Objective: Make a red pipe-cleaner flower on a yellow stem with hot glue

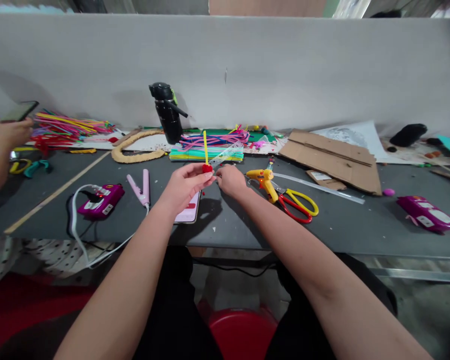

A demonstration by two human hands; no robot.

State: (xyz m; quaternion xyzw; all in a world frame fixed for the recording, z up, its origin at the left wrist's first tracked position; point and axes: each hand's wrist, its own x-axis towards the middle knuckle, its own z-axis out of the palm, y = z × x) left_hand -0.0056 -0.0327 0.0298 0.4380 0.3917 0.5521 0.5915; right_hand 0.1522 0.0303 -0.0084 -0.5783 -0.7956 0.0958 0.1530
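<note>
Nearest to me is the red stool [243,330] between my knees, at six o'clock. My two bare forearms run up from it to the grey table [360,225].

My left hand [185,185] is closed in a pinch on a small red ball [207,168]. A yellow stem [205,147] stands upright out of it, pointing to twelve o'clock. My right hand [230,180] sits just beside the left, at its three o'clock. Its fingertips are clamped on the low end of a clear ruler [227,154], which slants up towards one o'clock, close by the stem. Ball and stem are held above the table's middle, over a phone [189,210] lying flat under my left wrist.

As I judge it, the step in hand is measuring: the ruler is laid alongside the stem while the ball is held fast. I cannot tell whether ruler and stem touch. Whatever comes after calls for a firm pinch on the ball and a steady ruler, since the stem looks light and easily bent.

A yellow glue gun [262,179] lies at three o'clock of my right hand, with scissors [298,205] just past it. A black bottle [167,112] stands at eleven o'clock, and a stack of coloured stems [210,152] lies at twelve. At nine o'clock lie a pink flat iron [142,187] and a magenta device [99,200]. Far out at nine, another person's hand [3,135] holds a dark phone [20,111].
</note>
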